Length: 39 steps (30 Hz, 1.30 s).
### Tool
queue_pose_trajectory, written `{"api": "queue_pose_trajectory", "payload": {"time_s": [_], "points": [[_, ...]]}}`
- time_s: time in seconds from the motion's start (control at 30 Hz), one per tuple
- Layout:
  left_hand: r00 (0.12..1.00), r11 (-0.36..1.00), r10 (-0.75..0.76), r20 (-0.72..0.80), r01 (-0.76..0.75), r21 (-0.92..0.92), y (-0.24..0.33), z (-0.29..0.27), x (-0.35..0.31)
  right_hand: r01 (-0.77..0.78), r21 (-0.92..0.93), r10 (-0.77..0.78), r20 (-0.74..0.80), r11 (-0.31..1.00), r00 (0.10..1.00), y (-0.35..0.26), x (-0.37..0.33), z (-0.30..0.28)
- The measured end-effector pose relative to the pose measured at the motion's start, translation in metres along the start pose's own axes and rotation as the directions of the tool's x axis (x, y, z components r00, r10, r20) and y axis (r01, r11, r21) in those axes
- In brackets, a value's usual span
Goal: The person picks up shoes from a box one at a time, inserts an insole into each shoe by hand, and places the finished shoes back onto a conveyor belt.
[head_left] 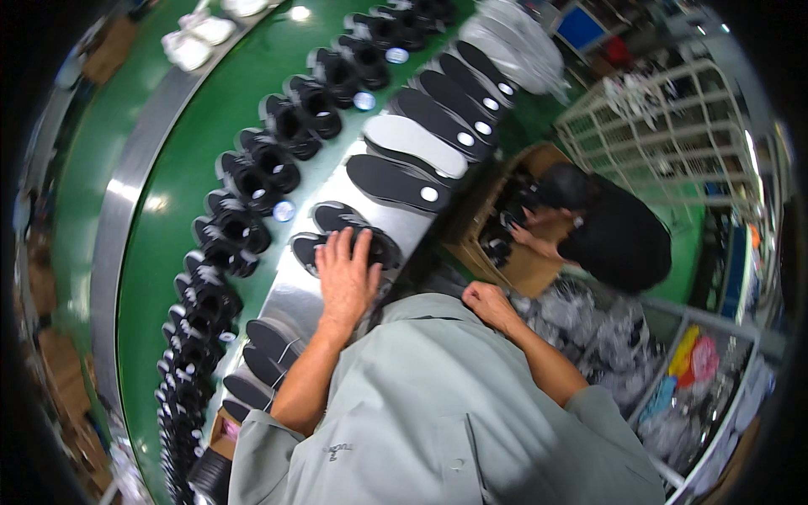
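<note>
My left hand (348, 273) is spread with its fingers apart over a pair of black shoes (337, 215) on a metal ledge (290, 290); the fingertips rest on or just above them. The palm hides part of the pair. Beyond it on the ledge lie stacks of black insoles (394, 180) with round white stickers, one stack topped by a white insole (414, 145). My right hand (488, 303) is closed near my waist, beside the cardboard box. Whatever its curled fingers hold, if anything, is hidden.
A green conveyor (181, 160) carries a long row of black shoes (290, 126). At right, a person in black (627, 227) reaches into a cardboard box (539, 273) of shoes. A wire cage (673, 126) stands behind; a bin of plastic bags (619, 332) sits near my right arm.
</note>
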<state>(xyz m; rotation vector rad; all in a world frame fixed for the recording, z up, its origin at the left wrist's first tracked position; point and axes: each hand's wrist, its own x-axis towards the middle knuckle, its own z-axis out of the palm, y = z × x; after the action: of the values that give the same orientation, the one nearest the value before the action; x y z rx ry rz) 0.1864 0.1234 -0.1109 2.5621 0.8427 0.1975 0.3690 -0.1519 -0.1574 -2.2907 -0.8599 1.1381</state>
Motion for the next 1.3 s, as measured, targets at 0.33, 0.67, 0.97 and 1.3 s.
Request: {"api": "queue_pose_trajectory", "payload": {"time_s": [0.33,0.67,0.97,1.3], "points": [[0.998,0.999,0.054,-0.012,-0.054,-0.005,-0.005,0.006,0.009,-0.314,0.379,0.364,-0.067,0.87,0.929,0.03,-0.05,0.03],[0.945,0.967,0.118,-0.305,-0.179,-0.18,0.069,-0.01,-0.016,-0.15,0.25,0.187,-0.129,0.957,0.974,0.093,-0.051,-0.001],[0.979,0.998,-0.066,-0.194,0.062,-0.028,0.075,0.008,-0.064,-0.169,0.148,0.171,0.003,0.974,0.985,0.174,-0.048,-0.011],[0.954,0.948,-0.3,0.009,0.297,0.111,0.054,0.026,-0.036,-0.198,0.199,0.2,0.011,0.96,0.98,0.175,-0.005,-0.012]]}}
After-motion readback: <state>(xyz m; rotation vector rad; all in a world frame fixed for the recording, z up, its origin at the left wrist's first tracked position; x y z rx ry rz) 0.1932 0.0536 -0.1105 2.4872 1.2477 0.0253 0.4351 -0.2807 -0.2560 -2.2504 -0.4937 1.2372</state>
